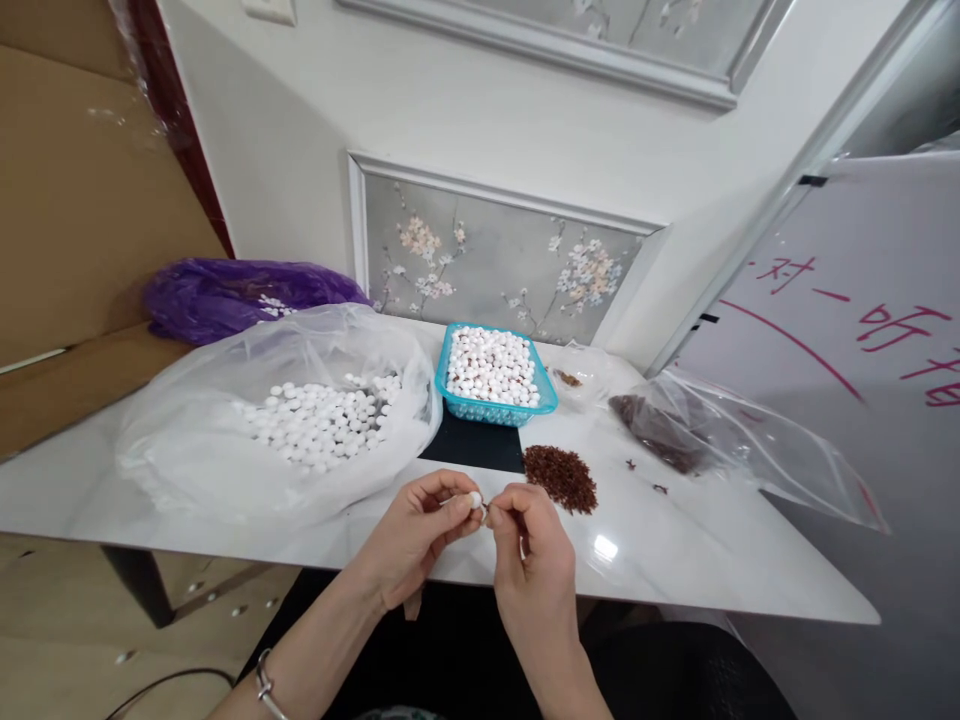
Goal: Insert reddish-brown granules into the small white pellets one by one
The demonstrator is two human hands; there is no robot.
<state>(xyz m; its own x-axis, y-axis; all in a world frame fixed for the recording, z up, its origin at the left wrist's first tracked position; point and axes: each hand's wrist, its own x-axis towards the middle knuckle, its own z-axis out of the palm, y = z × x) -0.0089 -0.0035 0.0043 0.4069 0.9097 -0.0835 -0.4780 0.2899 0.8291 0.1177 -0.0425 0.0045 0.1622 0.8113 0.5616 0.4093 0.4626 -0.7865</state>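
My left hand (420,535) pinches a small white round bead (474,499) between thumb and fingertips, just above the near edge of the white table (675,560). My right hand (525,540) holds a tiny dark piece (485,509) against the bead. Just beyond my right hand lies a pile of small reddish-brown pieces (561,477). A clear plastic bag (187,440) to the left holds several white beads (322,420). A blue basket (551,398) full of white beads stands behind the pile.
A purple bag (225,295) lies at the back left. A clear zip bag (750,440) with dark pieces lies at the right, beside a white board with red writing (862,330). Cardboard (82,200) stands at the left. A flowered wall panel (495,265) is behind.
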